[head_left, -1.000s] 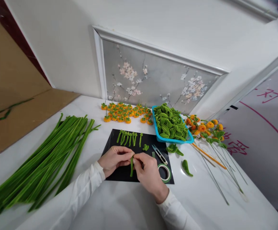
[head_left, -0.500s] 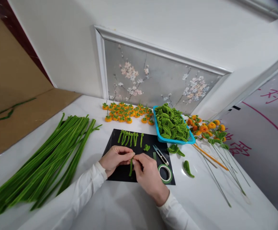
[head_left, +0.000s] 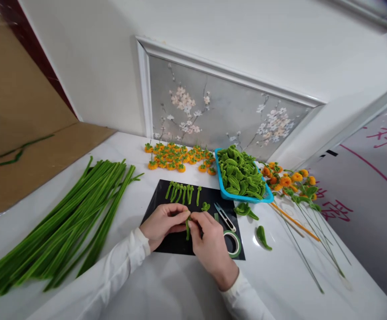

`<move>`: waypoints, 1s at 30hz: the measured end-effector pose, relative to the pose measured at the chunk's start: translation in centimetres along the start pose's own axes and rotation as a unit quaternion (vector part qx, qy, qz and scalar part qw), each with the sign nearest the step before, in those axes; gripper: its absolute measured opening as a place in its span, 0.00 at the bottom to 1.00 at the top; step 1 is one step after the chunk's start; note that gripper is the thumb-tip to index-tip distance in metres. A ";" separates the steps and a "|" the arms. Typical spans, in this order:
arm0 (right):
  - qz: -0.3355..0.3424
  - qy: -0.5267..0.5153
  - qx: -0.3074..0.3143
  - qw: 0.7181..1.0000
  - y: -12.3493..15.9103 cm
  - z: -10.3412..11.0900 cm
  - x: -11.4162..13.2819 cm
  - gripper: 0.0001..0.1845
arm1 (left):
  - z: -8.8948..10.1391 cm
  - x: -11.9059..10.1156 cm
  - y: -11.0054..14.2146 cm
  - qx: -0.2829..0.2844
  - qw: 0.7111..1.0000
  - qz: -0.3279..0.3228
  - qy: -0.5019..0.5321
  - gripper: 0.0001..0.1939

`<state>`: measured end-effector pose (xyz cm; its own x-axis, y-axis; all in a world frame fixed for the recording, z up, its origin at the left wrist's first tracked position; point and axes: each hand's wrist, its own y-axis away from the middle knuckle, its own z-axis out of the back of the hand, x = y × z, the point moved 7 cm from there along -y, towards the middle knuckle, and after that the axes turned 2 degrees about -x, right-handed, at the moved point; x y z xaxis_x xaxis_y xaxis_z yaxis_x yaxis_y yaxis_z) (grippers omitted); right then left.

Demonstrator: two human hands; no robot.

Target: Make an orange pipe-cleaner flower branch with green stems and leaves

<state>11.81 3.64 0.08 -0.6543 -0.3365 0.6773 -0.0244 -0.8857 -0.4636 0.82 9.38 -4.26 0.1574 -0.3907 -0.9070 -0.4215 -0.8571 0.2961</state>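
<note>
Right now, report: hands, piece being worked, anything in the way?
Left hand and right hand pinch short green strip. Strip over black mat. Tape roll beside right hand, not blocking.

Long white sleeves (head_left: 113,266), wrinkled fabric, bare hands (head_left: 161,223)

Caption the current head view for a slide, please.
Left hand and right hand pinch a fuzzy green piece above a black mat, a blue basket of green leaves beyond.

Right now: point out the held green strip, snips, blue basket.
Green strip (head_left: 188,230), head view: its hanging lower part.
Snips (head_left: 225,218), head view: around their middle.
Blue basket (head_left: 245,199), head view: its front rim.
</note>
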 end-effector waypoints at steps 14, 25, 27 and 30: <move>0.094 0.185 -0.021 0.978 0.3 0.2 0.9 0.11 | 0.0 -0.8 0.1 0.031 0.994 -0.015 -0.100 0.12; 0.066 0.147 -0.033 0.986 0.1 0.5 0.4 0.11 | -0.6 0.0 0.5 0.029 0.998 0.049 0.016 0.14; 0.060 0.140 -0.036 0.988 0.1 0.6 0.4 0.11 | -0.5 0.3 0.4 0.030 0.998 0.056 0.030 0.14; 0.058 0.145 -0.040 0.987 0.1 0.6 0.6 0.11 | -0.6 0.6 0.4 0.032 0.997 0.055 0.046 0.13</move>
<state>11.86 3.19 0.79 -0.8441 -0.3192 0.4307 0.0119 -0.8144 -0.5802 1.25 8.64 -4.49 0.1870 -0.5130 -0.8378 -0.4968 -0.7851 0.3699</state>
